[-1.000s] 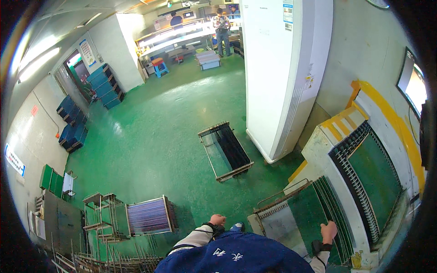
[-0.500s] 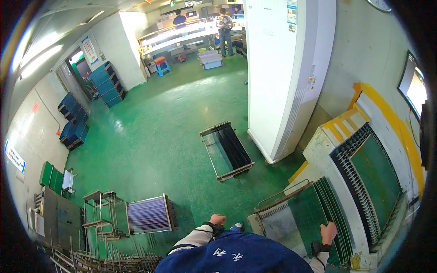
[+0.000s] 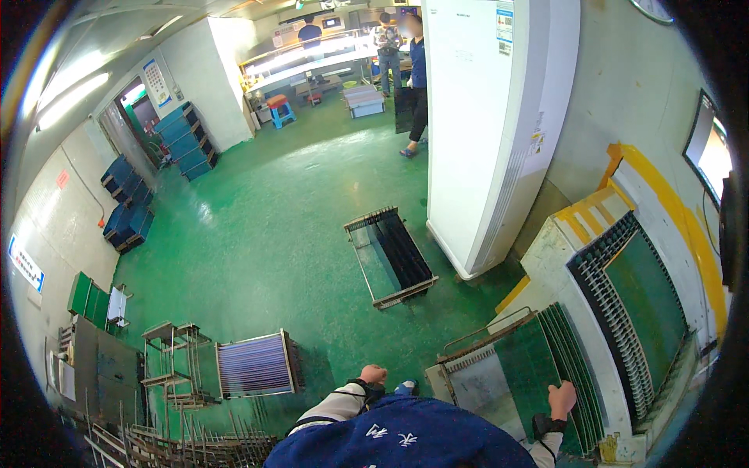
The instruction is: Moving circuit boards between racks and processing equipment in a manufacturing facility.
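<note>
My left hand (image 3: 373, 374) is closed in a fist in front of my body, and no object shows in it. To the right, my right hand (image 3: 562, 399) has its fingers curled at the upper edge of a green panel (image 3: 524, 370). That panel stands in a rack (image 3: 488, 340) with several more thin green panels (image 3: 579, 373) side by side to its right. A pale, see-through sheet-like area (image 3: 484, 390) shows at the rack's left part. My fingertips are partly hidden, so their exact grip on the edge is unclear.
A roller conveyor machine (image 3: 624, 335) with a green board (image 3: 646, 300) stands right of the rack. Ahead are a rack of dark panels (image 3: 390, 257) on the floor and a tall white cabinet (image 3: 468, 140). To the left sit a striped-looking rack (image 3: 256, 366) and metal frames (image 3: 175, 366).
A person in dark clothes has come into view beside the white cabinet, carrying a dark panel. My two hands stay where they were.
</note>
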Demonstrator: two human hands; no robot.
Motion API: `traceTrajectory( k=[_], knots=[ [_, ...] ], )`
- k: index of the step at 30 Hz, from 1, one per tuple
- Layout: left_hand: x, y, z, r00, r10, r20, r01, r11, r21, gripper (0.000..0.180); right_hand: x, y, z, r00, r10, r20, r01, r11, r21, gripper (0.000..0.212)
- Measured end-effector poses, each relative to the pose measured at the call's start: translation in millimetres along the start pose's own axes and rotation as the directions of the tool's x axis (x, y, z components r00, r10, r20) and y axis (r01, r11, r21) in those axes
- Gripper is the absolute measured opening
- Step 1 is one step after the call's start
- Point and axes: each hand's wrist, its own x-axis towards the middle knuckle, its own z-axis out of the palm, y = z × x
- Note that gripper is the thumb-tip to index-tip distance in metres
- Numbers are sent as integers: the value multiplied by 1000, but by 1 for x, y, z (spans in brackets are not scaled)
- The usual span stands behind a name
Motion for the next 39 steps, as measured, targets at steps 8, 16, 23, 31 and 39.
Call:
traceTrajectory(
  k=[8,16,23,31,39],
  knots=[
    [-16,14,-13,1000,-25,-16,23,997,-67,19,10,6,19,998,-56,-13,56,998,34,44],
    [-53,42,1,1000,-22,23,26,975,-222,16,9,4,10,1000,-23,5,23,1000,3,45],
    [-46,39,5,996,-24,-89,22,999,-26,17,15,9,15,999,0,49,-2,999,44,43],
    [-33,28,1,995,-11,-101,17,998,63,18,13,6,13,999,-35,-30,35,999,8,43],
    [-61,55,17,997,-37,-72,36,999,-27,15,14,9,8,999,-29,18,29,1000,10,45]
  ],
)
